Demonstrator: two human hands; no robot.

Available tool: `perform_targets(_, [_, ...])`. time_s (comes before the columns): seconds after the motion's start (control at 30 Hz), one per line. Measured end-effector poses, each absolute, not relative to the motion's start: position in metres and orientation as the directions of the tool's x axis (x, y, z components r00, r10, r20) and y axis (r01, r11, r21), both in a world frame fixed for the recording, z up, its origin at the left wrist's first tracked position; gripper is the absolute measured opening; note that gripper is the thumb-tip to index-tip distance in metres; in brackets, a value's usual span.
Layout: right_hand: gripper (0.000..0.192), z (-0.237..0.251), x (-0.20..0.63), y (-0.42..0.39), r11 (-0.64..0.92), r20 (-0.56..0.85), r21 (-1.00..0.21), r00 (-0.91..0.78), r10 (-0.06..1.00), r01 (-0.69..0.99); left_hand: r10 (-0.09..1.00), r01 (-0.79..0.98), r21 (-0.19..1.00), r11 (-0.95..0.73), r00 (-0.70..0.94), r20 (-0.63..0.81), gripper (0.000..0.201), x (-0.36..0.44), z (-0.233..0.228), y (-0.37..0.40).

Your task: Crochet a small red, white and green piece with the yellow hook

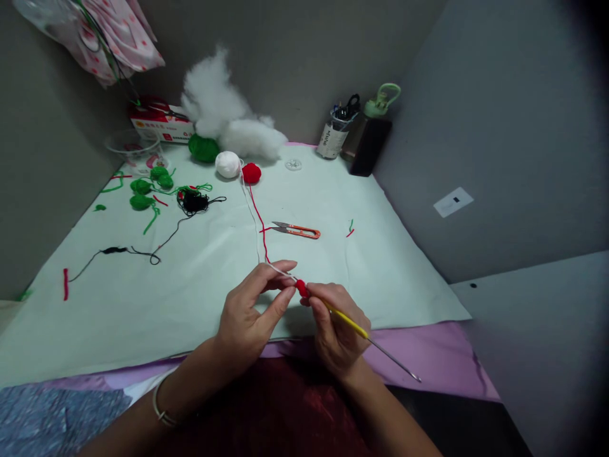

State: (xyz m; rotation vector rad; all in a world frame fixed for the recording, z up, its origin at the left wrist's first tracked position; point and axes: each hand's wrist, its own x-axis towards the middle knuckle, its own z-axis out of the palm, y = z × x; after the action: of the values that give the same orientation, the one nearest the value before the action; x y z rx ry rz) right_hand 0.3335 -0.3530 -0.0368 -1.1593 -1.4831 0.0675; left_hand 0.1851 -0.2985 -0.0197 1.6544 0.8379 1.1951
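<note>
Head view: left hand (247, 317) pinches the red crochet piece (301, 289), right hand (335, 330) clasps the yellow hook (349, 324), shaft running toward four o'clock.

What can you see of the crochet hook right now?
The crochet hook is a thin metal rod with a yellow grip around its middle. It lies slanted, its bare grey tail pointing down and right past the table edge, its working end hidden in a small red crocheted piece. The right hand holds it by the yellow grip; the left hand pinches the red piece, from which red and white yarn strands run away across the table.
</note>
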Motion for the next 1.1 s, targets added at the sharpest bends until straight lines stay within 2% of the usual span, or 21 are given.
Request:
perform_targets(0.17, [0.031,-0.038,0.336,-0.353,0.523,0.755,-0.532,0.094,0.649,0.666,0.941,-0.120,0.993,0.001,0.337,0.040,0.028,0.188,-0.017,-0.303])
perform_targets(0.27, [0.030,-0.040,0.340,-0.352,0.538,0.785,-0.469,0.052,0.617,0.700,0.930,-0.156,0.979,0.129,0.361,-0.065,0.031,0.188,-0.013,-0.301])
perform_targets(0.47, [0.034,-0.036,0.347,-0.352,0.576,0.821,-0.295,-0.107,0.561,0.762,0.886,-0.146,0.968,0.203,0.448,-0.118,0.028,0.183,-0.008,-0.296])
perform_targets(0.57, [0.037,-0.035,0.350,-0.352,0.590,0.818,-0.247,-0.161,0.552,0.769,0.878,-0.178,0.954,0.241,0.459,-0.136,0.029,0.183,-0.008,-0.294])
perform_targets(0.67, [0.035,-0.035,0.351,-0.351,0.606,0.825,-0.242,-0.168,0.540,0.758,0.868,-0.199,0.939,0.279,0.470,-0.159,0.033,0.185,-0.008,-0.293])
perform_targets(0.8, [0.033,-0.035,0.349,-0.353,0.546,0.817,-0.280,-0.102,0.567,0.790,0.864,-0.198,0.940,0.278,0.479,-0.155,0.041,0.187,-0.008,-0.293])
perform_targets(0.97, [0.047,-0.040,0.345,-0.358,0.538,0.819,-0.302,-0.075,0.569,0.787,0.887,-0.252,0.934,0.254,0.446,-0.121,0.046,0.190,-0.010,-0.294])
perform_targets(1.1, [0.050,-0.044,0.345,-0.360,0.534,0.830,-0.248,-0.106,0.547,0.808,0.828,-0.319,0.862,0.395,0.531,-0.183,0.062,0.189,-0.010,-0.294])
